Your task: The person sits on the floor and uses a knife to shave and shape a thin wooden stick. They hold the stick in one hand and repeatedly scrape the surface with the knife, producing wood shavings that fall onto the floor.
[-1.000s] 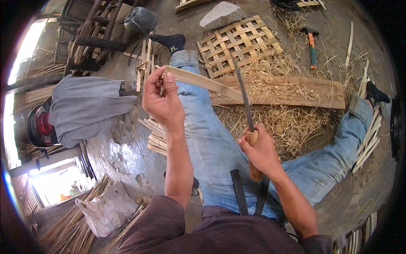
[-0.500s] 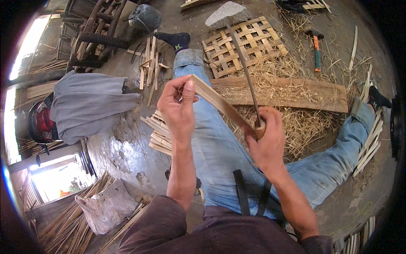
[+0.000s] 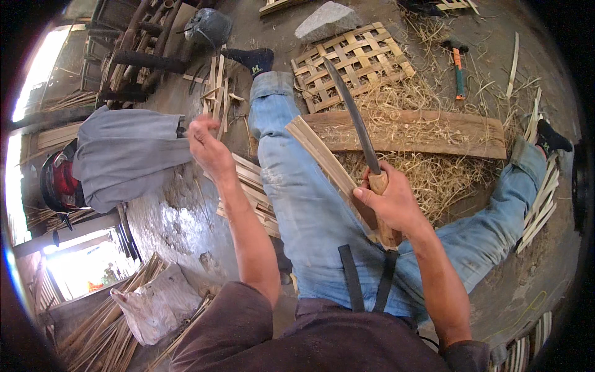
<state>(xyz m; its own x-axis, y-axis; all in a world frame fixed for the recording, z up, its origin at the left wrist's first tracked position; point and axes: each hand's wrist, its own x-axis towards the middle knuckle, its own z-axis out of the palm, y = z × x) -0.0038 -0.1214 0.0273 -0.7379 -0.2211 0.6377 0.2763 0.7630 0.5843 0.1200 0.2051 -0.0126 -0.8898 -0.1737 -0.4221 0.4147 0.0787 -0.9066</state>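
Head view, centre right of frame: right hand [image 3: 390, 201] clamped on the wooden handle of a long knife [image 3: 350, 111], blade slanting up toward the top centre. Same fist also pinning a bamboo strip [image 3: 322, 158], which runs from under the palm up and left across the blue-jeaned thigh.

Left of centre: left hand [image 3: 209, 149] raised clear of the strip, fingers curled together; cannot tell whether anything thin is pinched in them. Just below and behind it, a stack of split slats [image 3: 251, 186] on the floor.

Upper centre: woven mat [image 3: 353, 62] with a grey stone [image 3: 327, 22] at its far edge; below it a plank [image 3: 427, 133] littered with shavings [image 3: 427, 177]. Upper right: hammer [image 3: 458, 65]. Left edge: grey cloth [image 3: 127, 155] over a red helmet [image 3: 57, 183]. Lower left: white bag [image 3: 158, 304].

Judged from this: best to bring the free hand back onto the strip's far end before cutting, keep the strip flat along the thigh, edge angled away from leg and fingers, and draw with even pressure along the grain.
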